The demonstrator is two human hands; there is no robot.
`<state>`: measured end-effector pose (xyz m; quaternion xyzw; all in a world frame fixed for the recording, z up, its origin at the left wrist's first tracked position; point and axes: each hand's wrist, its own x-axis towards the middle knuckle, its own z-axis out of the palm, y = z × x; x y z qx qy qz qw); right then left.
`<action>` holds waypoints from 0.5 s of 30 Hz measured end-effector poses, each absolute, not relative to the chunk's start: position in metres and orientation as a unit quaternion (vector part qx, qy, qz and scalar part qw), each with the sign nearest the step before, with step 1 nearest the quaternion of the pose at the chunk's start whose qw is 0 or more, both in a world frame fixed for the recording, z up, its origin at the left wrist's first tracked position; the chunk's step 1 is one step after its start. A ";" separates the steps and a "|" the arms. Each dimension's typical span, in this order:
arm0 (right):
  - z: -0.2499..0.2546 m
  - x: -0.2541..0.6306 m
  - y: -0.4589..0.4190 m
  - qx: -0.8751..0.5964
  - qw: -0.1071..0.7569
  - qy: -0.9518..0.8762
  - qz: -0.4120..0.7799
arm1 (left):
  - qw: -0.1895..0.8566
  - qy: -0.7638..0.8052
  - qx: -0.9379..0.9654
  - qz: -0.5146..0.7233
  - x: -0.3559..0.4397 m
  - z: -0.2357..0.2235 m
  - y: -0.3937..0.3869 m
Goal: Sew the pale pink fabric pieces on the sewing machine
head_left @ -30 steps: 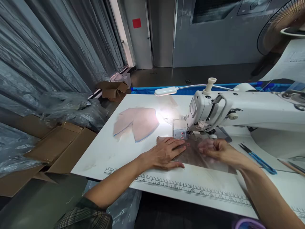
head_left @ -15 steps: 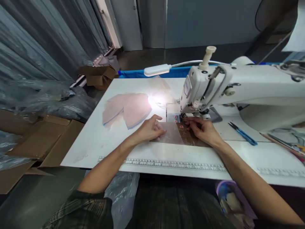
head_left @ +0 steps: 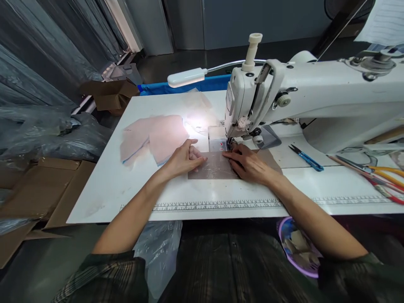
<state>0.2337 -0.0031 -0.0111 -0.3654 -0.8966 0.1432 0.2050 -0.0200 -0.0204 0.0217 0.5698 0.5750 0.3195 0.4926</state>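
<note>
A sheer brownish fabric piece [head_left: 214,170] lies flat on the sewing table, its far edge by the presser foot [head_left: 230,143] of a white sewing machine [head_left: 249,97]. My left hand [head_left: 183,159] is at the fabric's left end, fingers curled and thumb resting over it. Just in front of the presser foot, my right hand [head_left: 249,163] presses on the fabric with the index finger stretched left and the other fingers bent. This hand hides part of the fabric, which shows again to its right. Left of the machine lie pale pink sheer pieces [head_left: 166,134] with blue edges.
Blue thread snips [head_left: 306,158] and orange-handled scissors [head_left: 378,169] lie right of my right hand. A lamp [head_left: 186,78] hangs over the table. A printed ruler [head_left: 205,207] runs along the front edge. Below is a purple bin [head_left: 298,269]; cardboard boxes [head_left: 41,189] stand left.
My right hand has gone from pinching the fabric beside the presser foot to lying flatter, its fingertips farther left. More fabric shows right of that hand. The whole view has shifted.
</note>
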 end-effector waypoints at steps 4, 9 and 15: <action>0.000 0.240 0.004 -0.352 0.208 -0.891 0.195 | 0.490 0.578 0.551 0.350 -0.017 0.009 -0.016; 0.005 0.251 0.018 -0.311 0.200 -0.905 0.211 | 0.462 0.598 0.552 0.353 -0.019 0.002 -0.011; -0.013 0.252 0.023 -0.280 0.225 -0.920 0.157 | 0.432 0.638 0.534 0.350 -0.016 0.014 -0.010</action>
